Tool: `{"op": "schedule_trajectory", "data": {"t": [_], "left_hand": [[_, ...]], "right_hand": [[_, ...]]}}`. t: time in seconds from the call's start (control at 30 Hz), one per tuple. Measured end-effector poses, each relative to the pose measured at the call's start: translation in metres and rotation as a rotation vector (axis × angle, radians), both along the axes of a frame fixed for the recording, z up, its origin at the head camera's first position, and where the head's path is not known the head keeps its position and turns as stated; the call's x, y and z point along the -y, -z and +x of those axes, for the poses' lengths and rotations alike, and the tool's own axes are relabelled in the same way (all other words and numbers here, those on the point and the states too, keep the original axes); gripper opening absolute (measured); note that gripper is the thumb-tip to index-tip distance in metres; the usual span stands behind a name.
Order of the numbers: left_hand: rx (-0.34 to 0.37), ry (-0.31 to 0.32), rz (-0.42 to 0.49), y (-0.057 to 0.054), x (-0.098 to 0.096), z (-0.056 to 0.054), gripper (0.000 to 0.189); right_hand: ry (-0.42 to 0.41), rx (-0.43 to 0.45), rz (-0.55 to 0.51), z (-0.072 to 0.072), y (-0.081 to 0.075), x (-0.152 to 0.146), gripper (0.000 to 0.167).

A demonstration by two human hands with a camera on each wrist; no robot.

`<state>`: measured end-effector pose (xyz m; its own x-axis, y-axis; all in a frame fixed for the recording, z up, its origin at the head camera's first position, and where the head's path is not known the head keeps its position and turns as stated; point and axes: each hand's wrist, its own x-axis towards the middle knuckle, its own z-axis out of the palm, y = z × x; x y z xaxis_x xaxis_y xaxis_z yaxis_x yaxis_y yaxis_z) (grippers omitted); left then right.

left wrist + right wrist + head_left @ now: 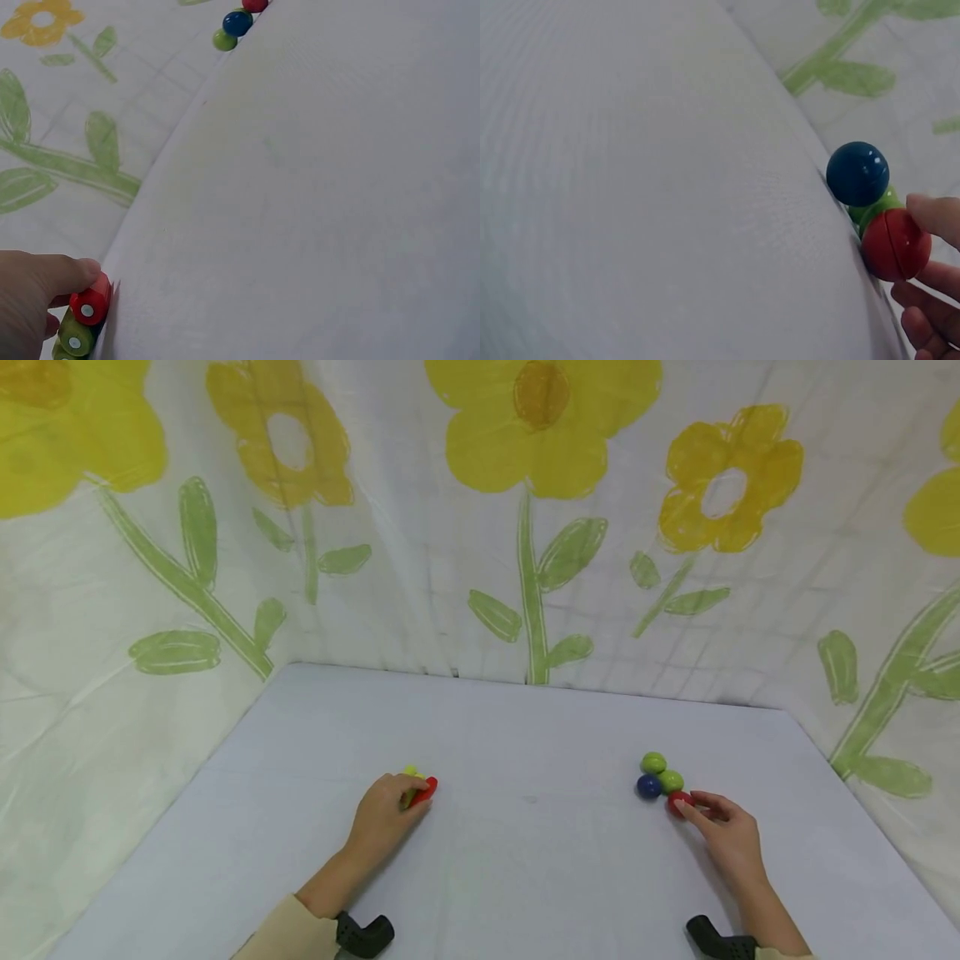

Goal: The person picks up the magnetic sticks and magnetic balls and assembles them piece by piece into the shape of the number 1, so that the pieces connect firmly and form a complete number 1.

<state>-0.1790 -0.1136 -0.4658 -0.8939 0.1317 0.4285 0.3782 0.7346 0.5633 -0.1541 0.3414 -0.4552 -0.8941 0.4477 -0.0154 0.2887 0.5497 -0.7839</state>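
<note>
On the left of the table, my left hand grips a red block between thumb and fingers. In the left wrist view that red block has a white dot on its end. Green blocks with similar dots lie against it, partly hidden by the hand. On the right side, my right hand pinches a red ball. A seam runs round this red ball in the right wrist view. Beside it sit a blue ball and two green balls, clustered together.
Both groups lie on a white-covered table. A white cloth backdrop painted with yellow flowers hangs behind its far edge and along the sides. Dark wrist-worn devices show near each sleeve.
</note>
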Motion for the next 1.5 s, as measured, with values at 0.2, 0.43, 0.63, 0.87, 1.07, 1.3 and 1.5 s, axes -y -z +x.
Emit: {"op": "schedule_trajectory", "data": {"t": [0.2,0.43,0.63,0.87,1.07,1.3,1.5], "left_hand": [[-0.067,0.000,-0.071,0.0012,-0.0014,-0.0018,0.022],[-0.242,0.054,-0.166,0.0002,-0.0005,-0.0021,0.026],[-0.281,0.063,-0.189,-0.0012,-0.0015,-0.0012,0.027],[-0.240,0.045,-0.224,-0.0009,-0.0036,-0.0013,0.025],[-0.221,0.040,-0.221,-0.0037,-0.0048,0.0000,0.023],[-0.195,0.051,-0.234,-0.0056,-0.0068,0.0010,0.023],[-0.174,0.082,-0.241,-0.0084,-0.0081,0.0016,0.021]], "right_hand": [[0.004,0.008,0.006,-0.0017,0.0004,0.0009,0.058],[-0.004,0.008,0.001,-0.0020,0.0019,0.0010,0.058],[-0.003,0.018,-0.006,-0.0019,0.0028,0.0009,0.057],[0.008,0.021,-0.014,-0.0027,0.0040,0.0009,0.057],[0.002,0.020,-0.006,-0.0026,0.0047,0.0007,0.057],[0.003,0.021,-0.013,-0.0017,0.0048,0.0008,0.057],[0.007,0.013,-0.026,-0.0013,0.0043,0.0015,0.055]]}}
